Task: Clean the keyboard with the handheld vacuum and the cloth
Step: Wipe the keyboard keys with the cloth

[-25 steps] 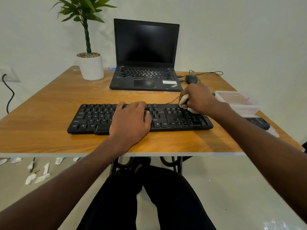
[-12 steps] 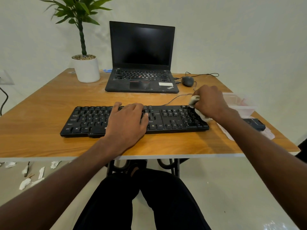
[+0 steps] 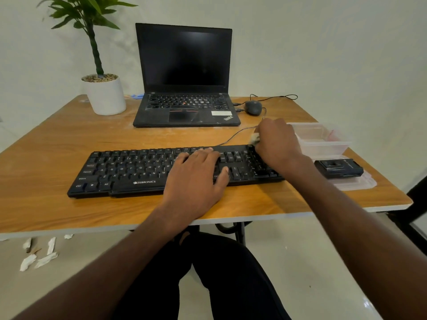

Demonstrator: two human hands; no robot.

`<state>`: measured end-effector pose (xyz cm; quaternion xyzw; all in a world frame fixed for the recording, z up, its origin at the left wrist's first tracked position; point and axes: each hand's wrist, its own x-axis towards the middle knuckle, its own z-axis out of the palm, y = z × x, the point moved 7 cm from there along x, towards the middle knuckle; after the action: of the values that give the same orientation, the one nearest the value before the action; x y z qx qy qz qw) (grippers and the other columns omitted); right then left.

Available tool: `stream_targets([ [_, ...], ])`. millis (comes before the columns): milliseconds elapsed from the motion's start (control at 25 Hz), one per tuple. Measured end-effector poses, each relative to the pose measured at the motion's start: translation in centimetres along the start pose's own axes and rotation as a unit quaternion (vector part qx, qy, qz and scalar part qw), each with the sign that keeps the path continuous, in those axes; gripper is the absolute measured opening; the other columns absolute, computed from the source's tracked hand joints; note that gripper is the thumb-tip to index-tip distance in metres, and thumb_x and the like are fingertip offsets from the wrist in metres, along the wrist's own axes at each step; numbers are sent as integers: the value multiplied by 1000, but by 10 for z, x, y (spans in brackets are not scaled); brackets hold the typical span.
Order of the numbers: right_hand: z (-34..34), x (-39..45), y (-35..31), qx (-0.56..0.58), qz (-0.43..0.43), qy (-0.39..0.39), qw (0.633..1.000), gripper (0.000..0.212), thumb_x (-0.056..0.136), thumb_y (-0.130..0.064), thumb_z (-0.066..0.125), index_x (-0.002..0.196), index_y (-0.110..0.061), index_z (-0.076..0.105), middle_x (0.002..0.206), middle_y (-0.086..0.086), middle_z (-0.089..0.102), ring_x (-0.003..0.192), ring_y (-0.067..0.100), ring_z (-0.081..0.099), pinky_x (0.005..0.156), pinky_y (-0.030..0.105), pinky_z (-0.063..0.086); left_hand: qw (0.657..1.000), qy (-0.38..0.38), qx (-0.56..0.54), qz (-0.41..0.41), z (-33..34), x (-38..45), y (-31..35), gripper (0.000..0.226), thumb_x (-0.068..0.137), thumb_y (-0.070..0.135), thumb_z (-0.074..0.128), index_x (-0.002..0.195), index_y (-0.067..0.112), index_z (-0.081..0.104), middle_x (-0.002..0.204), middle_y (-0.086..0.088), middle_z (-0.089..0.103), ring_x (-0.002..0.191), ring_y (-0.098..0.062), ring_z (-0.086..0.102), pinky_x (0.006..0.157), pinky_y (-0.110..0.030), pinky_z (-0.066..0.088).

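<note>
A black keyboard (image 3: 129, 172) lies across the near half of the wooden table (image 3: 57, 144). My left hand (image 3: 196, 176) rests flat on its middle keys with fingers spread. My right hand (image 3: 277, 142) grips a small white cloth (image 3: 254, 138) and holds it at the keyboard's far right corner, over the number pad. Only a scrap of the cloth shows past my fingers. A black handheld vacuum (image 3: 338, 167) lies on a clear lid at the table's right edge, untouched.
An open black laptop (image 3: 184, 88) stands behind the keyboard, with a wired mouse (image 3: 253, 107) to its right. A potted plant (image 3: 105, 93) sits at the back left. A clear plastic box (image 3: 321, 137) is right of my right hand. Paper scraps (image 3: 37, 257) litter the floor.
My right hand has slid the cloth from the number pad's middle up to the keyboard's far right corner. My left hand stays on the keys. The camera view shifted slightly.
</note>
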<state>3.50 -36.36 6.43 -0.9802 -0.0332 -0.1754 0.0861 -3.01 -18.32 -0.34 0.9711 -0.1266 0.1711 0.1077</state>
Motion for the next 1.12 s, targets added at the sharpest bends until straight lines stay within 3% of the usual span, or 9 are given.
stream_targets([
  [240,-5,-10,11,-81,50,-11,995,20,95,-11,68,113,-4,63,114,22,63,101,38,63,70,37,40,1000,-11,-1,-10,-2,-3,-1,56,109,57,32,153,26,47,162,3,47,150,-13,40,127,-44,24],
  [400,-3,-16,-4,-95,10,-15,995,25,92,-10,71,116,-5,64,115,19,65,105,36,63,73,39,46,1000,-15,3,-6,-1,-2,-2,55,109,55,33,151,23,49,161,0,48,150,-16,41,125,-43,27],
  [560,14,-12,-33,-6,-73,-53,996,30,87,-8,72,115,-17,76,115,8,71,107,26,63,86,39,54,1000,-20,16,-3,-1,-1,1,54,109,51,33,149,20,51,160,-3,50,149,-19,43,123,-42,29],
  [640,17,-8,-30,83,-55,-80,992,39,84,0,69,115,-22,78,118,2,72,110,21,61,89,37,51,1000,-22,20,2,-2,0,2,54,109,51,32,149,19,50,159,-3,50,148,-19,42,123,-42,30],
  [720,12,-4,-10,85,-12,-41,995,39,83,2,69,114,-20,78,113,6,73,105,23,63,81,33,46,1000,-25,16,3,-1,0,1,55,110,51,30,151,20,48,161,-3,47,150,-19,40,124,-42,28],
  [880,0,-4,23,-29,51,24,998,17,89,-4,69,105,-6,73,103,19,70,84,31,59,69,34,38,999,-31,10,4,1,-1,1,56,110,52,28,155,21,44,165,-2,43,153,-18,36,127,-43,25],
  [1040,8,-2,-6,-21,-24,-21,999,23,86,-8,73,109,-14,77,106,13,73,96,29,66,77,36,52,999,-35,13,2,1,-1,2,55,110,51,30,153,20,46,164,-2,44,152,-19,38,126,-43,26],
  [1120,15,-4,-31,16,-83,-78,993,33,85,-6,73,115,-20,78,113,6,73,104,23,64,82,34,51,999,-32,15,0,0,-1,2,54,110,50,32,150,19,49,162,-3,47,150,-19,40,124,-43,28],
])
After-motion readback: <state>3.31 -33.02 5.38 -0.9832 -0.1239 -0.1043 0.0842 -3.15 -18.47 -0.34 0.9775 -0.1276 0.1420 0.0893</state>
